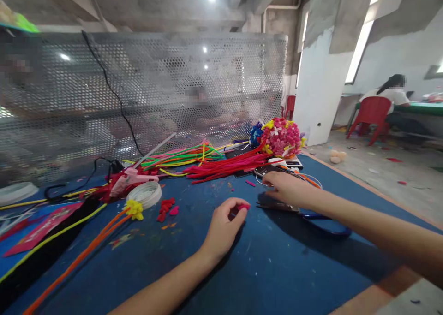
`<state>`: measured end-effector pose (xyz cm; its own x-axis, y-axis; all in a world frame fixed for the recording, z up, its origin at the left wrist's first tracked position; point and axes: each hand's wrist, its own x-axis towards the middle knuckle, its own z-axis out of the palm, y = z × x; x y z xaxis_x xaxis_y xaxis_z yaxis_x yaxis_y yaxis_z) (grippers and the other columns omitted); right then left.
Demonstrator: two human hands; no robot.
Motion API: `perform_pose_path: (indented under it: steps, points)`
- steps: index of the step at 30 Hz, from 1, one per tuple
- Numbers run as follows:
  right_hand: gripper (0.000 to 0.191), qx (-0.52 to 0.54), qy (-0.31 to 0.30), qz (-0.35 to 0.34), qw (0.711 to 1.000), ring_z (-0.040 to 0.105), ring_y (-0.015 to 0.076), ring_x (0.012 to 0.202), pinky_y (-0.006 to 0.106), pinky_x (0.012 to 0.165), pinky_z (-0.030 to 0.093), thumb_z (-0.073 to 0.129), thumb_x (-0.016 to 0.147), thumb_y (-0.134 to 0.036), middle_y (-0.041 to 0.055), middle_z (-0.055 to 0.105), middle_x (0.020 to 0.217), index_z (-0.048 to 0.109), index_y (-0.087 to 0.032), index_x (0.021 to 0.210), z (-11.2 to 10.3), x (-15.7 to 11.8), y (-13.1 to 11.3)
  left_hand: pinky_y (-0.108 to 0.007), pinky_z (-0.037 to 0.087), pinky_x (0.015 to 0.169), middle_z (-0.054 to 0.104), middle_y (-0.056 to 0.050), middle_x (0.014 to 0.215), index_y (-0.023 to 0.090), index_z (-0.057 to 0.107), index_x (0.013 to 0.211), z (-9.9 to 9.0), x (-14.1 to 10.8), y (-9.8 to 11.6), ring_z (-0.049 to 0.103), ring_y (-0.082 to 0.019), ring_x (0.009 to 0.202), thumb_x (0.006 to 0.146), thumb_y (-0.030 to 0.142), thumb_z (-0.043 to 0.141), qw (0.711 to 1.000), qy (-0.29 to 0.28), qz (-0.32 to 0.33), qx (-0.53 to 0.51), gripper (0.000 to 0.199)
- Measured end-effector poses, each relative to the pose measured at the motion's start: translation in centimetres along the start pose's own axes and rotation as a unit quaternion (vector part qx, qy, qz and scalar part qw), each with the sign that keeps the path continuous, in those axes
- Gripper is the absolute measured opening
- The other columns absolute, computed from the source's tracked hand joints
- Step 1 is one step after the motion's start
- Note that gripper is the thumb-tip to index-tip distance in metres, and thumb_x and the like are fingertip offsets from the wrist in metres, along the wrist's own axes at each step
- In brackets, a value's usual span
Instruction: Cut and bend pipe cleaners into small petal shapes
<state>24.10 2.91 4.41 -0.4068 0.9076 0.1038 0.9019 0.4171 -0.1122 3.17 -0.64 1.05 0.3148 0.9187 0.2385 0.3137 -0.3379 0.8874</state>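
Observation:
My left hand (224,225) is closed in a pinch above the blue table, with a small pink chenille piece (244,207) between thumb and forefinger. To its right, my right hand (285,189) reaches over a pair of scissors (325,223) with blue handles, beside a phone (266,170). Its fingers are partly spread, and nothing shows in them. Small red chenille pieces (166,208) and a pink one (174,210) lie left of my left hand. A short magenta piece (250,183) rests between the two hands.
Red chenille stems (224,167) and green ones (187,157) lie at the back, near a pink pompom-like flower ball (282,137). At left are a white round lid (144,194), a pink glue gun (133,179) and a yellow flower (134,210) on orange stems. A perforated metal screen (155,84) stands behind.

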Motion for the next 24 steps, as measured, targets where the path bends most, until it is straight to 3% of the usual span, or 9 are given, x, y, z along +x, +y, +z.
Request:
perform_pose_path:
  steps: [5,8,11,14,17,18,21,22,24]
  points:
    - [0.026,-0.027,0.028,0.060,0.997,0.058,0.0270,0.093,0.034,0.075,0.045,0.037,0.084,-0.009,0.0199,0.057,0.103,0.056,-0.006,0.103,3.4,4.8,-2.3,-0.023,0.042,0.072,0.059,-0.002,0.085,0.020,0.061,0.088,0.0,-1.4,0.7,0.054,-0.013,0.079,0.083,0.018,0.046,0.971,-0.068,0.120,0.195,0.016]
    - [0.030,0.000,0.042,0.044,0.998,0.056,0.0282,0.095,0.035,0.072,0.044,0.031,0.084,-0.004,0.0213,0.055,0.103,0.056,-0.006,0.101,4.7,5.6,-3.0,-0.024,0.042,0.076,0.061,-0.003,0.091,0.020,0.060,0.092,0.2,-1.8,0.7,0.055,-0.014,0.084,0.081,0.017,0.048,0.930,-0.126,0.198,0.282,0.017]
    - [0.027,0.052,0.054,0.017,0.997,0.054,0.0267,0.092,0.034,0.070,0.042,0.032,0.084,-0.004,0.0207,0.054,0.099,0.056,-0.007,0.094,5.4,5.5,-2.9,-0.024,0.043,0.075,0.061,-0.003,0.093,0.020,0.060,0.093,0.5,-1.8,0.4,0.055,-0.015,0.083,0.081,0.019,0.049,0.905,-0.129,0.237,0.327,0.017]
    - [0.020,0.140,0.051,-0.036,0.988,0.053,0.0170,0.073,0.027,0.064,0.040,0.037,0.087,-0.016,0.0097,0.056,0.080,0.055,-0.013,0.081,4.1,5.1,-1.4,-0.024,0.044,0.076,0.061,-0.003,0.091,0.020,0.060,0.091,0.2,-1.5,0.0,0.056,-0.014,0.084,0.079,0.016,0.049,0.913,-0.077,0.219,0.336,0.016]
    - [0.045,0.277,0.082,-0.117,0.950,0.038,0.0112,0.051,0.022,0.051,0.034,0.021,0.093,-0.043,-0.0006,0.042,0.057,0.051,-0.019,0.070,0.7,4.2,1.5,-0.025,0.044,0.077,0.061,-0.002,0.090,0.020,0.060,0.089,-1.5,-0.6,-0.7,0.056,-0.015,0.084,0.077,0.015,0.050,0.909,-0.024,0.205,0.363,0.016]
    - [0.054,0.328,0.104,-0.148,0.927,0.031,0.0112,0.047,0.022,0.048,0.031,0.013,0.091,-0.052,-0.0024,0.034,0.051,0.049,-0.021,0.066,-0.6,3.8,2.6,-0.026,0.044,0.077,0.061,-0.002,0.090,0.021,0.060,0.089,-2.5,-0.3,-1.0,0.057,-0.015,0.084,0.077,0.015,0.049,0.901,-0.004,0.207,0.380,0.016]
    - [0.058,0.535,0.121,-0.309,0.777,0.019,0.0107,0.042,0.022,0.043,0.023,0.024,0.080,-0.070,-0.0048,0.021,0.042,0.048,-0.023,0.056,-3.3,3.1,4.7,-0.029,0.043,0.081,0.061,-0.003,0.093,0.020,0.060,0.085,-6.1,0.7,-2.1,0.056,-0.018,0.090,0.078,0.015,0.046,0.868,0.115,0.200,0.440,0.017]
    - [0.059,0.544,0.114,-0.319,0.767,0.019,0.0103,0.042,0.022,0.042,0.023,0.026,0.079,-0.071,-0.0050,0.021,0.041,0.048,-0.023,0.055,-3.5,3.3,4.7,-0.030,0.042,0.082,0.061,-0.003,0.092,0.020,0.060,0.084,-7.3,0.8,-2.5,0.056,-0.018,0.090,0.078,0.015,0.046,0.857,0.148,0.186,0.458,0.016]
    - [0.060,0.478,0.095,-0.257,0.834,0.026,0.0097,0.042,0.022,0.044,0.028,0.024,0.081,-0.068,-0.0044,0.029,0.042,0.052,-0.021,0.057,-2.6,4.2,3.6,-0.031,0.042,0.082,0.061,-0.003,0.091,0.020,0.060,0.081,-9.5,0.8,-3.4,0.056,-0.020,0.089,0.077,0.017,0.046,0.845,0.185,0.142,0.481,0.015]
